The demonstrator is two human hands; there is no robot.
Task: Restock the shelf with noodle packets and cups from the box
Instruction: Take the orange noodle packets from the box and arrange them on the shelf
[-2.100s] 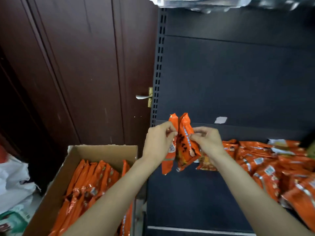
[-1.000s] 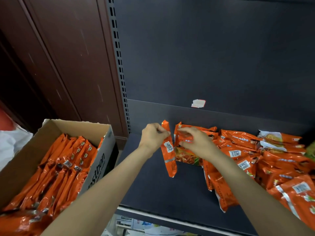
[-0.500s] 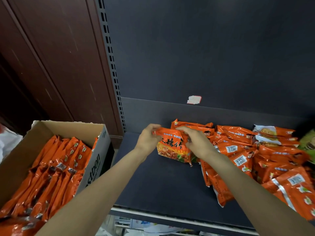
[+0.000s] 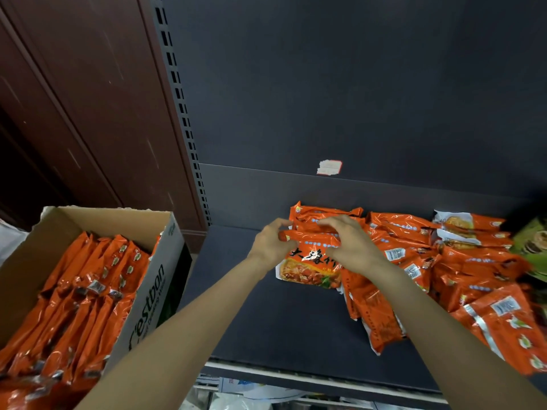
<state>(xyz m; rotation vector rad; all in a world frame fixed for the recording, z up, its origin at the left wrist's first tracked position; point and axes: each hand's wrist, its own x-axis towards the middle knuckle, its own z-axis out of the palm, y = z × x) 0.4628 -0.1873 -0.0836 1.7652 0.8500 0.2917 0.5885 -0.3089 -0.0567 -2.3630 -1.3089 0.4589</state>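
Observation:
An orange noodle packet (image 4: 310, 264) lies face up on the dark shelf (image 4: 266, 318), at the left end of a heap of orange packets (image 4: 461, 267). My left hand (image 4: 270, 244) pinches its top left edge. My right hand (image 4: 352, 247) grips its top right part, fingers curled over the upper edge. Another orange packet (image 4: 322, 216) lies just behind them. The cardboard box (image 4: 159, 261) stands to the left of the shelf, full of upright orange packets (image 4: 83, 297).
A perforated shelf upright (image 4: 183, 119) and dark wooden panelling (image 4: 83, 99) rise at left. A torn white sticker (image 4: 329, 167) is on the shelf's back panel. A green-printed packet (image 4: 532, 247) shows at the far right. White bags (image 4: 251, 395) lie below the shelf.
Both hands carried two packets from mid-air to the shelf, laid one behind, then turned the other face up and set it flat at the heap's left end. The view dropped closer.

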